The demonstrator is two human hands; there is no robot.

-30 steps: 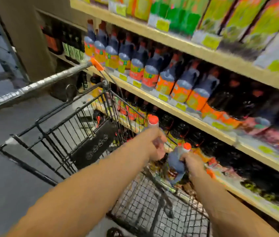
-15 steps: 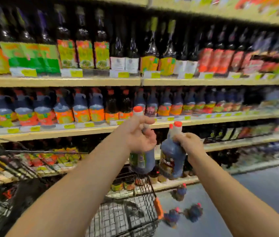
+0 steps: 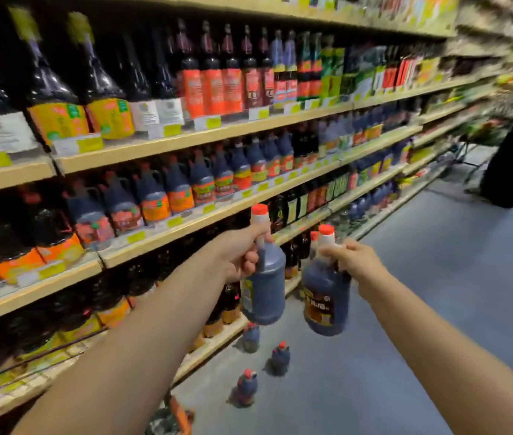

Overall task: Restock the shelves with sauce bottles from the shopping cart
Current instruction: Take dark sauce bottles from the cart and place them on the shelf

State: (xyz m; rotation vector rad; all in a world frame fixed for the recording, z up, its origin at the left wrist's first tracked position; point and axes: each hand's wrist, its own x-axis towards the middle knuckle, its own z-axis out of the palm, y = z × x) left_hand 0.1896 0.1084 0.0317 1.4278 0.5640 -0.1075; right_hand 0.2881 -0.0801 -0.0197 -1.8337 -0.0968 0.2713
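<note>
My left hand grips the neck of a dark sauce bottle with a red cap, held upright in front of the shelves. My right hand holds a second dark sauce bottle with a red cap and a brown label by its handle, close beside the first. Both bottles hang in the air at the height of the lower shelves. The shelf behind them carries a row of similar jug-shaped bottles with orange labels. Only an orange corner of the shopping cart shows at the bottom edge.
Three small dark bottles stand on the grey floor by the bottom shelf. Tall shelving full of bottles runs along the left into the distance. A person in dark clothes stands far down the aisle on the right.
My view swung right, from the cart to along the aisle. Both hands lifted the bottles out of the cart and now hold them higher in front of the shelves.
</note>
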